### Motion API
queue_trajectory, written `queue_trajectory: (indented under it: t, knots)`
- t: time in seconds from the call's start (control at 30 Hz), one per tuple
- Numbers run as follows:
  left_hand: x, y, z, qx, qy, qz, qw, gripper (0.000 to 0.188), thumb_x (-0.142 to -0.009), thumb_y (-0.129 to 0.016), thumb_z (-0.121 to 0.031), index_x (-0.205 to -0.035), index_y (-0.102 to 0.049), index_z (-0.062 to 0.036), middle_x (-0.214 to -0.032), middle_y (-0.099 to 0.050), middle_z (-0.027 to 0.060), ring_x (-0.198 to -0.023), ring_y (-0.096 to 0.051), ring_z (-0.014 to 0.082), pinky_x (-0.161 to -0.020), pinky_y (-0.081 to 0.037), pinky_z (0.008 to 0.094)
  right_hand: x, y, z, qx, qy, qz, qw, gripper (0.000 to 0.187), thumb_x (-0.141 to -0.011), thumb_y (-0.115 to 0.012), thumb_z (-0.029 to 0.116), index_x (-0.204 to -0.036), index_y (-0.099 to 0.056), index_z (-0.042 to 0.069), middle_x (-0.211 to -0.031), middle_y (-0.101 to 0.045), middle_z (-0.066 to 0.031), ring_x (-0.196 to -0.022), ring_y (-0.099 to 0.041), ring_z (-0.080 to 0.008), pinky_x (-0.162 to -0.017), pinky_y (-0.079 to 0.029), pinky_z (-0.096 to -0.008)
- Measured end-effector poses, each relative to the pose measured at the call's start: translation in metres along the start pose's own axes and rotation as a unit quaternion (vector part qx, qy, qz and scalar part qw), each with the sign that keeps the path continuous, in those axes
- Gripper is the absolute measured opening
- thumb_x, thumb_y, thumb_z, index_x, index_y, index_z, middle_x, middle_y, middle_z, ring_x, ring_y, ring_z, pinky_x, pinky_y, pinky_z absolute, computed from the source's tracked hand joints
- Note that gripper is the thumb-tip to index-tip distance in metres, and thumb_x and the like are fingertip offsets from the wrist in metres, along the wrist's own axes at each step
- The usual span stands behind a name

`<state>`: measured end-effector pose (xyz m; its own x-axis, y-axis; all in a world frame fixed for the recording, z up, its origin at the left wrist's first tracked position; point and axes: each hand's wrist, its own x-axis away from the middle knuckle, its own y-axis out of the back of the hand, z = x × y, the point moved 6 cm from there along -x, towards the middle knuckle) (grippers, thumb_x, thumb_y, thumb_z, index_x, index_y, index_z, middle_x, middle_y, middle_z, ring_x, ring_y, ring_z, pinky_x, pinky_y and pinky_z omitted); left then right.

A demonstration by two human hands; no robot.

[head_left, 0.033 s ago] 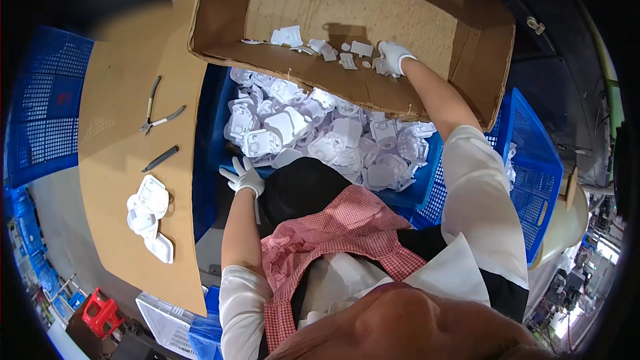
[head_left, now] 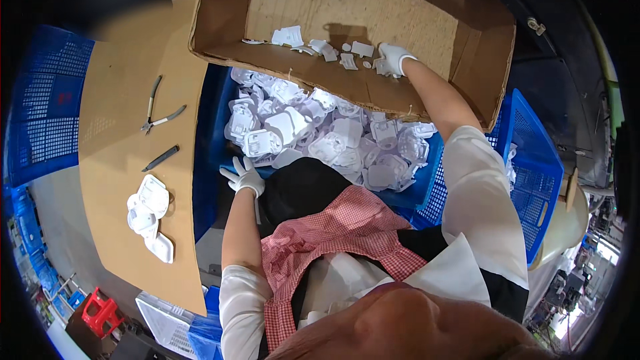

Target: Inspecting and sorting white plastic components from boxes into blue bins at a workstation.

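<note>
Nothing has shifted since the earlier frame: both of your hands and every part sit where they did. Your right hand (head_left: 393,58), in a white glove, reaches into the cardboard box (head_left: 360,7) and rests among the few loose white parts (head_left: 347,60) on its floor; its grip looks curled over one of them, though you cannot tell whether it actually has hold of anything. Your left hand (head_left: 243,177), also gloved, sits at the near rim of the blue crate (head_left: 212,127) with fingers spread, so its grip is wide apart and holds nothing. That blue crate lies just below the cardboard box and is heaped with white plastic housings (head_left: 320,140). Left of the cardboard box, a brown cardboard sheet (head_left: 120,107) serves as your worktop; on it lie pliers (head_left: 159,117), a dark slim tool (head_left: 161,158) nearer you, and a small stack of white housings (head_left: 150,217) nearer still. A second blue crate (head_left: 533,180) stands to the right, below the cardboard box's right corner.
</note>
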<state>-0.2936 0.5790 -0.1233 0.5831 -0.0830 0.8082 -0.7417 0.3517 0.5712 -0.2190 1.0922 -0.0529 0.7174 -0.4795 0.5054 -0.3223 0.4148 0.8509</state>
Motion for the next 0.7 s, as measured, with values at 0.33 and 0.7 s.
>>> queue_trajectory:
  t: [0.33, 0.7]
  knots:
    - [0.000, 0.000, 0.000, 0.012, -0.009, 0.022, 1.000, 0.097, -0.081, -0.067, -0.021, -0.156, -0.006, -0.0190, -0.163, 0.008, 0.0123, -0.140, 0.016, 0.0577, -0.113, -0.020, 0.0622, -0.026, 0.022, 0.047, 0.031, 0.131, -0.083, 0.987, 0.031, -0.085, -0.057, 0.035, -0.092, -0.072, 0.009, -0.103, -0.068, -0.0202, -0.096, -0.066, -0.0349, -0.085, -0.051, -0.0422]
    - [-0.002, -0.001, 0.002, 0.022, -0.020, 0.013, 0.999, 0.098, -0.080, -0.069, -0.025, -0.156, -0.008, -0.0194, -0.162, 0.007, 0.0131, -0.140, 0.017, 0.0590, -0.113, -0.021, 0.0620, -0.055, 0.009, 0.055, 0.033, 0.104, -0.014, 0.994, 0.019, -0.085, -0.061, 0.018, -0.095, -0.067, 0.002, -0.095, -0.070, -0.0170, -0.084, -0.068, -0.0314, -0.069, -0.053, -0.0394]
